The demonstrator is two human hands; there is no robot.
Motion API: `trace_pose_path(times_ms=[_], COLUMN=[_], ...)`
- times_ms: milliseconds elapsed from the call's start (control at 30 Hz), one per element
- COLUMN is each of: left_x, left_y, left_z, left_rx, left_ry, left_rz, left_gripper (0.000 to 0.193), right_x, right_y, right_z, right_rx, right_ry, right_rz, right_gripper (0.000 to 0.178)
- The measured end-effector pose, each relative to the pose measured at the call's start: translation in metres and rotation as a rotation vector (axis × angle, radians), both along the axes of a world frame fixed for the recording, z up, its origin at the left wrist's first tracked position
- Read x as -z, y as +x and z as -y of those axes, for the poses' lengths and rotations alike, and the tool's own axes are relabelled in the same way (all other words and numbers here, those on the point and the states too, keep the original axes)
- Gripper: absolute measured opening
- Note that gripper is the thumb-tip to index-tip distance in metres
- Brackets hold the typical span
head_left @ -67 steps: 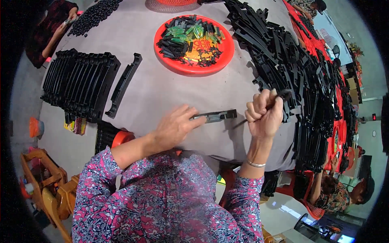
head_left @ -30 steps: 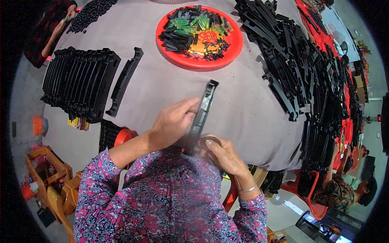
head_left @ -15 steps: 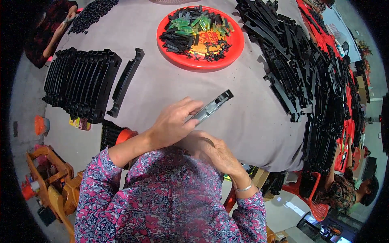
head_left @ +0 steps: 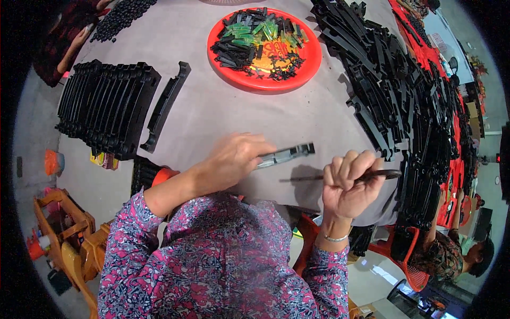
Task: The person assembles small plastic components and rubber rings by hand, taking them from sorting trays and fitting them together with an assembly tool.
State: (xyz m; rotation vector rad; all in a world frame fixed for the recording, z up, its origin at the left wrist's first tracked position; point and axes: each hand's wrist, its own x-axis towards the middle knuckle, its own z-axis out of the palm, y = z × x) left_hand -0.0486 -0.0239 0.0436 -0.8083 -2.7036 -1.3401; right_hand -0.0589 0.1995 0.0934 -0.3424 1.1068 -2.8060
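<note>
In my left hand [head_left: 234, 159] a long narrow plastic piece [head_left: 287, 154], black at its end and shiny grey along its side, is gripped over the grey cloth and points to the right. My right hand [head_left: 350, 186] is closed in a fist around a thin dark tool [head_left: 303, 179] with a rounded dark handle; its slim shaft points left, just below the plastic piece. The kind of tool does not show clearly. A single black plastic strip [head_left: 166, 106] lies to the left, beside a row of similar black strips [head_left: 106, 109].
Beyond my hands stands a red plate [head_left: 264, 84] with black and green small parts. A heap of long black strips [head_left: 382, 90] covers the right side of the cloth-covered table [head_left: 202, 101]. Small black pieces [head_left: 119, 20] lie far left, near another person's hands [head_left: 81, 38].
My right hand has moved right and up from near my body, bringing the thin tool into view. The plastic piece in my left hand has tilted flatter and shifted slightly right and down.
</note>
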Motion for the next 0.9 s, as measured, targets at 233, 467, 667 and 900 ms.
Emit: trace_pose_path(times_ms=[233, 467, 667, 900], left_x=[0.000, 0.004, 0.006, 0.012], left_y=[0.002, 0.003, 0.002, 0.003], left_z=[-0.005, -0.009, -0.014, -0.017], left_rx=[-0.026, -0.061, -0.087, -0.120], left_ry=[-0.036, -0.028, -0.014, -0.060], left_rz=[0.005, 0.011, 0.010, 0.029], left_gripper=[0.024, 0.020, 0.017, 0.018], right_x=[0.020, 0.031, 0.039, 0.042], right_y=[-0.023, -0.027, -0.029, -0.032], right_z=[0.015, 0.022, 0.024, 0.023], right_rx=[-0.026, -0.086, -0.124, -0.136], right_ry=[-0.072, -0.104, -0.068, -0.067], right_rz=[-0.003, 0.030, 0.033, 0.027], right_gripper=[0.055, 0.057, 0.059, 0.059])
